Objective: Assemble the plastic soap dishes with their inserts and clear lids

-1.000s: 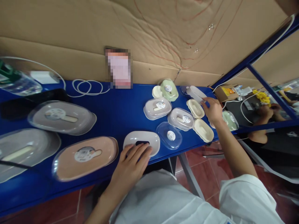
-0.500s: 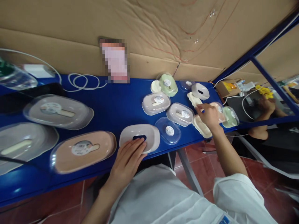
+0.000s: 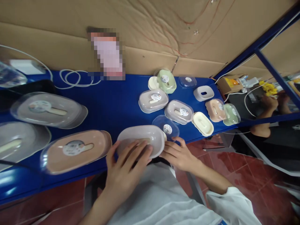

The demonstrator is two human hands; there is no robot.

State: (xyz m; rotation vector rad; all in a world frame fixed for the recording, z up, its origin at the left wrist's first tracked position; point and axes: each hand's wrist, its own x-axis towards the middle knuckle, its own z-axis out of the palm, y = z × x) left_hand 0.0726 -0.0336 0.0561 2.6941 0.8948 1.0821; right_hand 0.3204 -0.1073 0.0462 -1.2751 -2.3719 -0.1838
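A light grey oval container (image 3: 156, 140) sits at the table's front edge. My left hand (image 3: 128, 162) lies over its near left side, fingers spread across it. At its right end is my right hand (image 3: 178, 153), fingers bent against a cream piece (image 3: 165, 136) that is mostly hidden beneath the container's edge. Behind that hand rests a clear lid (image 3: 167, 128) with a round label. A cream tray (image 3: 203, 124) lies to the right, beside a lidded grey box (image 3: 179, 112). Farther back stands another grey container (image 3: 203, 93) with a slot.
Lidded peach (image 3: 75, 150) and grey (image 3: 49, 109) boxes stand at the left of the blue table (image 3: 112, 100). Green (image 3: 166, 82) and grey boxes are at the back. A white cable (image 3: 72, 78) lies along the wall. Another person's arms (image 3: 264, 117) show at right.
My right hand has come from the right side to the grey container, and a cream tray is gone from its former place there. My left hand has spread further over the container.
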